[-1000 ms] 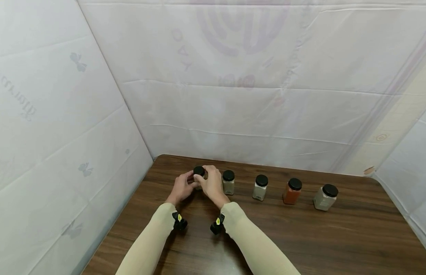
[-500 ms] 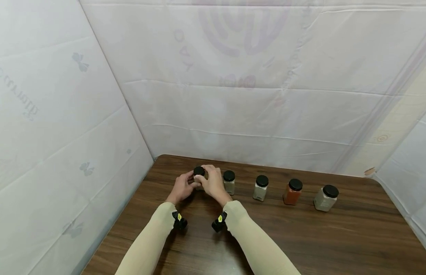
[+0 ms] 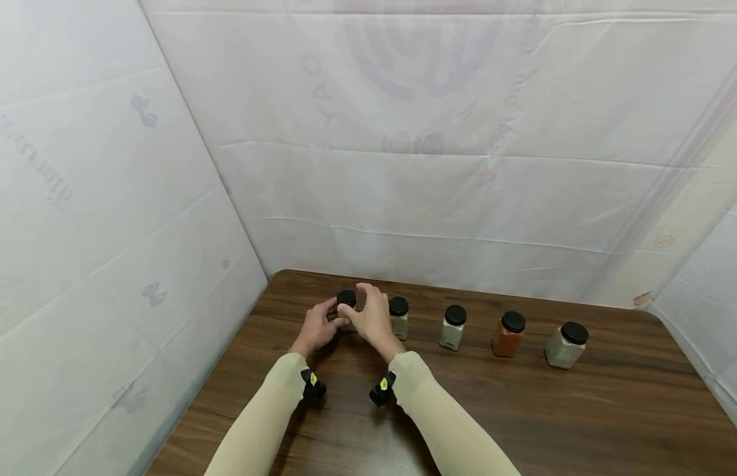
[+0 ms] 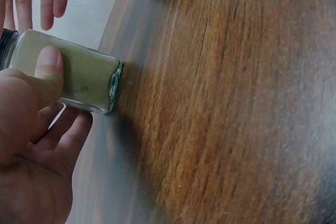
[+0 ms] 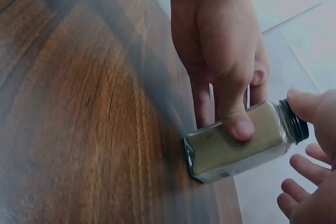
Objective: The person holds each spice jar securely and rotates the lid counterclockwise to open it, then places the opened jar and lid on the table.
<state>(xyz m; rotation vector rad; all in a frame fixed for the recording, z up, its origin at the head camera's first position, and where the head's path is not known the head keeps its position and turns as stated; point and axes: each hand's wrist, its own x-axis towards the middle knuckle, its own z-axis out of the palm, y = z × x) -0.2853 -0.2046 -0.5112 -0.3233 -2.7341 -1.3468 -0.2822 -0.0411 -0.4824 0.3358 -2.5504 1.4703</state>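
Note:
In the head view my left hand [image 3: 314, 329] is at the far left part of the table, gripping a square glass spice jar [image 4: 86, 74] with a black lid [image 3: 346, 297]. The jar holds greenish-grey powder. Its base is close over the wood in the left wrist view, where my left thumb [image 4: 50, 72] lies on one face and fingers wrap the opposite side. My right hand [image 3: 373, 320] is spread around the lid. Its thumb [image 5: 304, 103] is right at the lid's edge in the right wrist view, while its fingers stand apart from the lid.
To the right along the table stand more black-lidded jars: a grey-green one [image 3: 399, 324] beside my right hand, a pale one [image 3: 451, 334], an orange-red one [image 3: 507, 340] and a whitish one [image 3: 562, 350]. White printed sheeting [image 3: 368, 192] hangs behind the table's back edge.
My right hand's fingers have spread away from the lid and shifted slightly right. My left hand keeps its grip on the jar in the same place.

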